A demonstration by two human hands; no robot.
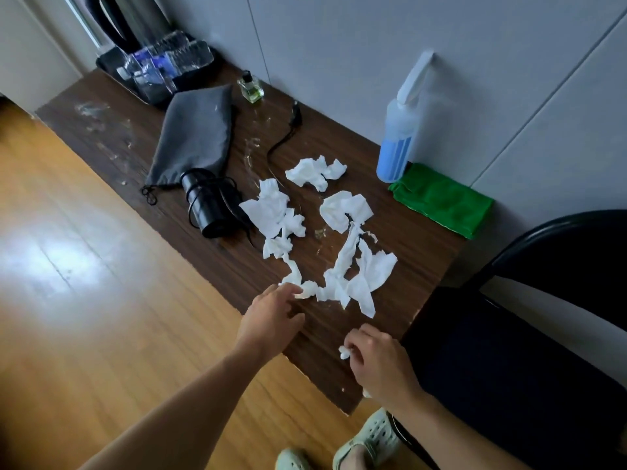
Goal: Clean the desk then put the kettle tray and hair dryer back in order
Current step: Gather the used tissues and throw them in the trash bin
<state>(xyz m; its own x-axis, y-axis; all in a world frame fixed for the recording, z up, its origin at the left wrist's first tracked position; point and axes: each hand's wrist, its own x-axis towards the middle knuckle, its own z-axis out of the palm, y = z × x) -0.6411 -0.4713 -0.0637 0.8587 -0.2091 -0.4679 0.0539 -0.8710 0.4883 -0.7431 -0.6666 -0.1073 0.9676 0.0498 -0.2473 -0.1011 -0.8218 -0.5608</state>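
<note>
A dark wood-grain desk (417,259) runs from upper left to lower centre of the frame, streaked with whitish smears (91,111). At its far upper-left end, a black tray (105,64) holds clear bottles (183,54), with a black kettle (112,18) upright behind it. At centre-left, a black hair dryer (207,206) lies on its side, its cord (281,140) looped round it and trailing toward the wall. Torn white tissues (271,212) litter the middle; one scrap (344,352) is pinched in the right hand (380,361).
</note>
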